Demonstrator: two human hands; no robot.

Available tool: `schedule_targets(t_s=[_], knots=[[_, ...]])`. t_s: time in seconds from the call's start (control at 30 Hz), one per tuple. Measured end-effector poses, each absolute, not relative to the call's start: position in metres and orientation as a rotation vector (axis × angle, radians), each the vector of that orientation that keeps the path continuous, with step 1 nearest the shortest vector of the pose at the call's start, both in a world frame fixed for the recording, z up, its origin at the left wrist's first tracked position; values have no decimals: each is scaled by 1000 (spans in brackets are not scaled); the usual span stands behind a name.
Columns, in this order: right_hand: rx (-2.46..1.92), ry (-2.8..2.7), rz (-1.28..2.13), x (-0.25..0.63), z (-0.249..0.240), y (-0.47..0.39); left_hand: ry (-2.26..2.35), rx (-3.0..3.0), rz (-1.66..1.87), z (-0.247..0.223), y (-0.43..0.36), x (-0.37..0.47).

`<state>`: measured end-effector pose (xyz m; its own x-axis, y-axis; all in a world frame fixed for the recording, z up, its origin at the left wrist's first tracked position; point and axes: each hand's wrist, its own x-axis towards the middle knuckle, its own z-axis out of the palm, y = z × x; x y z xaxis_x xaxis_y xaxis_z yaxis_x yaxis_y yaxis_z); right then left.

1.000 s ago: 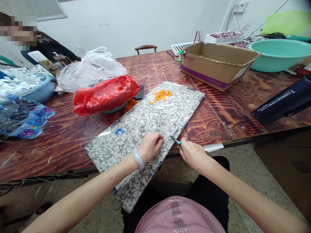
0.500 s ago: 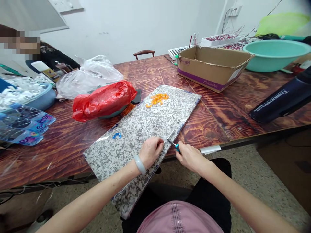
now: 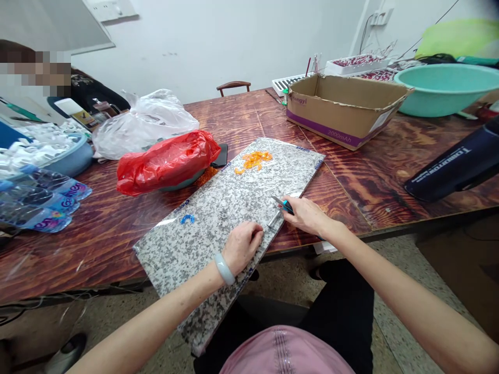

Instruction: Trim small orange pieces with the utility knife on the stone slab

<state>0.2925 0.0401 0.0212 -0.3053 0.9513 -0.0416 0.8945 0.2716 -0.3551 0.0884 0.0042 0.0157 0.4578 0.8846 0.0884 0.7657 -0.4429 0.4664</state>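
Note:
My right hand point(image 3: 306, 214) grips a small knife point(image 3: 287, 206) with a teal and black handle, its metal blade pointing left over the board. Close below the blade, a thin silvery strip point(image 3: 274, 219) lies near the edge of the speckled stone-patterned board point(image 3: 218, 208). My left hand point(image 3: 244, 244) rests on the board with curled fingers pressed together; what they hold, if anything, is hidden. Higher up the board sit a pile of orange pieces point(image 3: 255, 160) and many thin pale strips point(image 3: 286, 176). A few blue pieces point(image 3: 187, 219) lie toward the left.
A red plastic bag point(image 3: 167, 161) covers a bowl left of the board, with a white bag point(image 3: 146, 124) behind. Bottles point(image 3: 50, 202) stand far left. On the right are a cardboard box point(image 3: 343, 111), a teal basin point(image 3: 440, 91) and a dark flask point(image 3: 448, 166). Another person sits at the upper left.
My right hand has moved up and further over the board with the knife, whose blade now lies above the silvery strip. My left hand has stayed almost in place.

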Motion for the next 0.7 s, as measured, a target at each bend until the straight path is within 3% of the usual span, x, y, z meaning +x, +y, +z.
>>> schedule_targets(t_s=[0.5,0.7], knots=[[-1862,-2542,245,321,24,61,1389,2438,445,11,16,100],[-1935,-2514,207,328,24,62,1465,2665,205,9,8,101]])
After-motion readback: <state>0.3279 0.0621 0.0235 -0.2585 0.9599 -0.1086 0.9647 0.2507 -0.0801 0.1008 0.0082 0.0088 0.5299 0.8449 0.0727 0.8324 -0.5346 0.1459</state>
